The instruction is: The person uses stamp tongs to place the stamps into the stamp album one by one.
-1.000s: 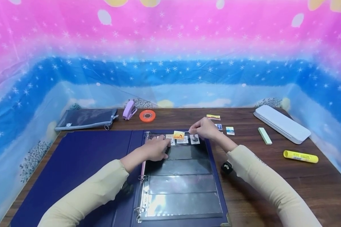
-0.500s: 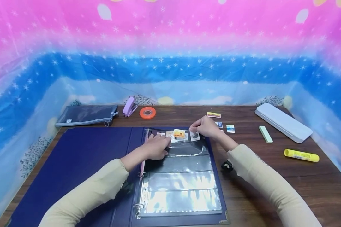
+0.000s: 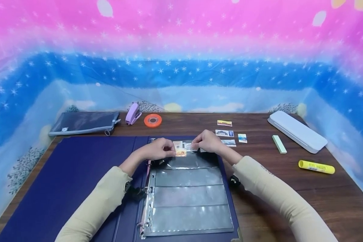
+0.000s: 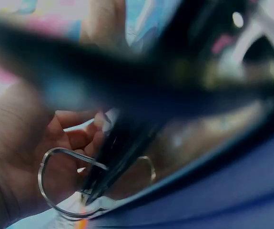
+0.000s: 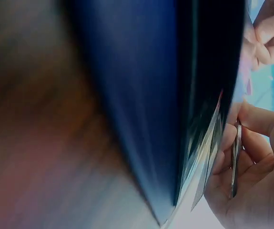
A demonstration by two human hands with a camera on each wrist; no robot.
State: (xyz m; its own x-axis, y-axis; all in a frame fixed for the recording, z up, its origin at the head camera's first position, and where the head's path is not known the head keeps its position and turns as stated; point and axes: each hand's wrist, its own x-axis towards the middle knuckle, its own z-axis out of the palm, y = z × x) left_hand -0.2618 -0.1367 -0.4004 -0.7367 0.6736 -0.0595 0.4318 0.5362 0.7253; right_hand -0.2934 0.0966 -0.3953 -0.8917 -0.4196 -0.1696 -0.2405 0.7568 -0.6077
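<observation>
In the head view my left hand (image 3: 158,149) is at the album page's top row, its thumb and finger pinching the left edge of a small yellow-orange stamp (image 3: 180,153). Just right of it, my right hand (image 3: 209,141) bends over the same row. The right wrist view shows metal tweezers (image 5: 236,160) gripped in that hand; their tips are hidden. A pale stamp (image 3: 177,145) sits behind the yellow one, and others in the row are partly covered by the fingers. The black pocket page (image 3: 189,195) lies in the open dark blue ring binder (image 3: 87,174).
Several loose stamps (image 3: 225,133) lie right of the binder. Farther right are a pale green eraser-like block (image 3: 279,144), a yellow tube (image 3: 316,167) and a white case (image 3: 297,131). Behind the binder stand a mesh pouch (image 3: 86,122), a purple stapler (image 3: 133,113) and an orange tape roll (image 3: 152,120).
My left hand has drawn up its fingers and now pinches the yellow-orange stamp, which sits lower and farther left. My right hand has moved left along the row, uncovering more loose stamps.
</observation>
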